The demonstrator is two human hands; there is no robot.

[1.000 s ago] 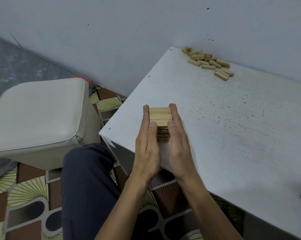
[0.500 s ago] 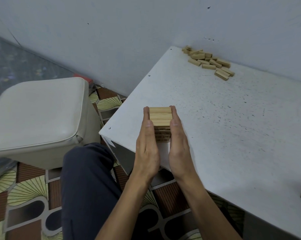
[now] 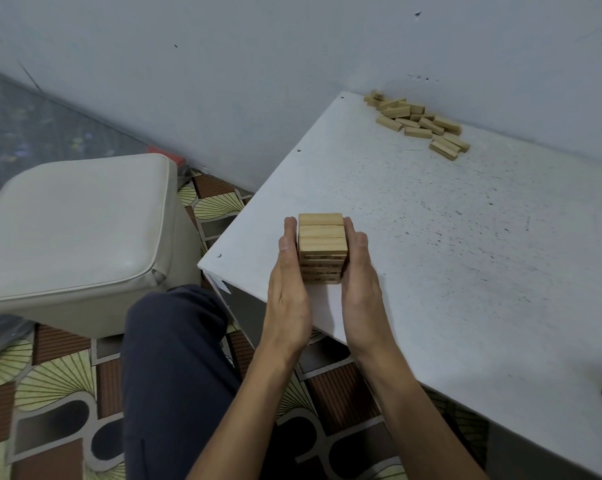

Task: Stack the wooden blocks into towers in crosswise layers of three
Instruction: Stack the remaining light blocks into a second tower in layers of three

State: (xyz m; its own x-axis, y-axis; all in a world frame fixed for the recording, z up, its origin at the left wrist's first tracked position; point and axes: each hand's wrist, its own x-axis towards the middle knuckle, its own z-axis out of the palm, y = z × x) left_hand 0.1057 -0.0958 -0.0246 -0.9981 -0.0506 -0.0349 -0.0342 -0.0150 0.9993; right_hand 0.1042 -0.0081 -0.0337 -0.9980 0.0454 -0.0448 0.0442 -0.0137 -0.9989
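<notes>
Now, grips: two, both bare hands. The left grip and right grip lie with fingers straight and palms turned inward, pressed flat against opposite sides of the tower, curled round nothing.
Tower count: one. Its top layer holds three blocks side by side. Several layers show beneath, but the exact number is unclear.
Tower look: pale wood, squared, with the lower layers in shadow.
Tower place: between the two grips, touching both, upright on the table near its front left corner.
Loose blocks: one scattered heap of over a dozen, at the table's far edge by the wall, well apart from the tower.
Surroundings: one cream stool, one dark trouser leg, patterned floor.
</notes>
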